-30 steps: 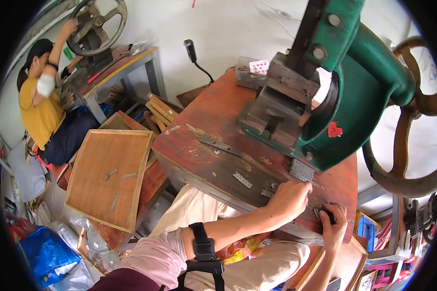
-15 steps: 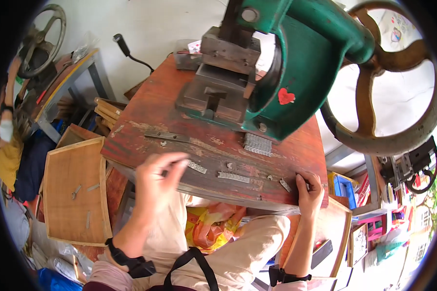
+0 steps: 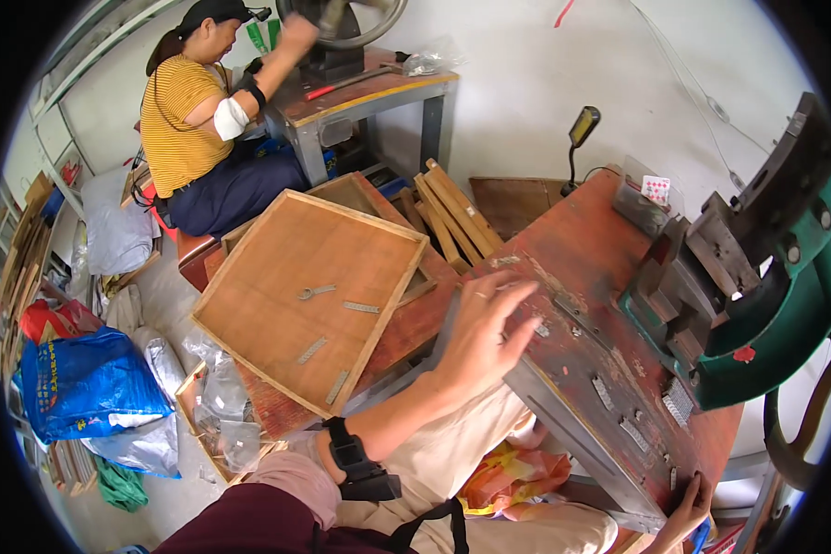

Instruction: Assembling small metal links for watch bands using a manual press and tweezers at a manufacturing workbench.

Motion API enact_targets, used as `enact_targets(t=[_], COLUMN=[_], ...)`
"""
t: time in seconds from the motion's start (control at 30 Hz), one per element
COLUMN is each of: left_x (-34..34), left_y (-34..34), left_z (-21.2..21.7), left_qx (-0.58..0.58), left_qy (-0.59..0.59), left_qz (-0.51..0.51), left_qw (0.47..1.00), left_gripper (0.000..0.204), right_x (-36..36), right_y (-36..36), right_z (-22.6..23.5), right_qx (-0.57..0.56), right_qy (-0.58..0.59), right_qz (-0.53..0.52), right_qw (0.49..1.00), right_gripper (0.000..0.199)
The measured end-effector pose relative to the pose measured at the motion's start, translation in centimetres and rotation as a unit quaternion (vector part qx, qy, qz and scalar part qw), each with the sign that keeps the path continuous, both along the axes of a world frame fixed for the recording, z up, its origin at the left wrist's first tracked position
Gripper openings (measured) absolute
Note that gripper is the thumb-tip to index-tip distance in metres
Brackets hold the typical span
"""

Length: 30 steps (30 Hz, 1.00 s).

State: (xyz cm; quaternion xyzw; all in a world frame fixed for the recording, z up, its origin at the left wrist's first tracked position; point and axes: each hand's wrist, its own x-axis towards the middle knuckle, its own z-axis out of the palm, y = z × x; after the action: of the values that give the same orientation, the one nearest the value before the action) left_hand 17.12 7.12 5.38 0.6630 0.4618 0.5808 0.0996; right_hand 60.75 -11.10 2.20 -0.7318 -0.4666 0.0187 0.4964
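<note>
My left hand (image 3: 489, 332) is in the air at the table's left edge, fingers apart, with nothing in it. My right hand (image 3: 691, 511) rests at the near right edge of the table (image 3: 549, 240), its fingers bent. What those fingers hold, if anything, is hidden. Close to their tips lies a small metal piece (image 3: 673, 477). Two short segmented metal strips, one strip (image 3: 603, 393) and another strip (image 3: 634, 434), lie on the tabletop. Beyond them a bundle of similar strips (image 3: 677, 403) sits by the base of a green hand press (image 3: 771, 355).
Left of my hand, a shallow wooden tray (image 3: 249, 249) holds a wrench (image 3: 317, 292) and several metal strips (image 3: 311, 351). A flat metal bar (image 3: 582, 323) lies on the table. Wooden slats (image 3: 452, 217) lean behind the tray. Farther off, a person (image 3: 189, 120) sits at another press.
The view has swung left, bringing the tray and the seated person fully in. My left hand has moved toward the table's left edge, its fingers spreading. My right hand stays at the right edge.
</note>
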Motion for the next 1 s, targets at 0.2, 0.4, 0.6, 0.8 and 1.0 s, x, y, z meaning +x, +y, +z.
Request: enact_targets(t=[0.2, 0.4, 0.6, 0.8, 1.0], left_x=[-10.6, -21.7, -20.0, -20.3, -19.1], left_y=[0.3, -0.4, 0.6, 2.7, 1.6], left_z=[-4.4, -13.0, -13.1, -15.4, -14.4], left_qx=[-0.116, -0.258, -0.235, -0.203, -0.335], left_qy=[-0.086, -0.085, 0.228, 0.303, -0.063], left_qz=[0.131, 0.174, 0.124, 0.065, 0.074], left_qw=[0.981, 0.947, 0.937, 0.929, 0.937], left_gripper=[0.024, 0.023, 0.022, 0.018, 0.015], right_x=[-3.4, -7.2, -12.0, -14.5, -20.1], right_y=[-1.1, -1.6, -0.6, 0.5, 2.5], right_z=[1.2, 1.1, 4.9, 6.1, 4.5], right_qx=[0.166, 0.249, 0.247, 0.207, 0.277], right_qy=[0.012, -0.047, -0.122, -0.121, 0.021], right_qz=[-0.155, -0.155, -0.166, -0.19, -0.09], right_qw=[0.974, 0.955, 0.947, 0.952, 0.956], right_gripper=[0.023, 0.017, 0.019, 0.02, 0.018])
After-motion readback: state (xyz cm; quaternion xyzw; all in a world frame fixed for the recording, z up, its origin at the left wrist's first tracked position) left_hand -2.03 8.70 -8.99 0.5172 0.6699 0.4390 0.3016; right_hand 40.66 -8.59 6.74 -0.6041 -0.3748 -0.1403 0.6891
